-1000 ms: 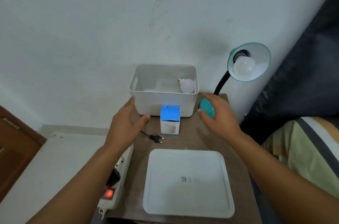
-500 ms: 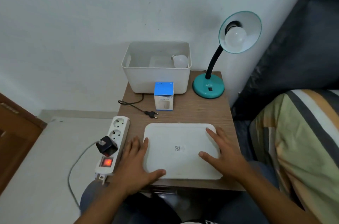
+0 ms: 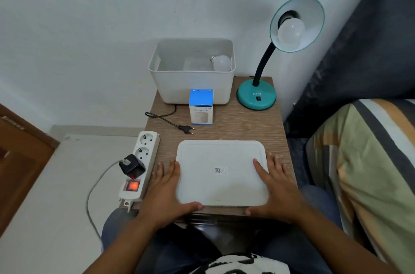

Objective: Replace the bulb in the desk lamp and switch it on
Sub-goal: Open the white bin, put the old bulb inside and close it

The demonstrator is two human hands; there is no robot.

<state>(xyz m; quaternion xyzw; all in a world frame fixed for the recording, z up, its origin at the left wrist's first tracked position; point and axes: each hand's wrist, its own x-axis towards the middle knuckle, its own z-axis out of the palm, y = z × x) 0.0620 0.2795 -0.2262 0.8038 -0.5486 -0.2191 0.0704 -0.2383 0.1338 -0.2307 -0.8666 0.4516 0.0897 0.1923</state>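
step: getting ready, lamp untouched | left hand and right hand lying flat, holding nothing, flanking tray | next: reaching for fitted bulb to unscrew

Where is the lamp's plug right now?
In the head view the plug lies loose on the table, left of centre, just in front of the blue bulb box and right of the power strip, not plugged in.
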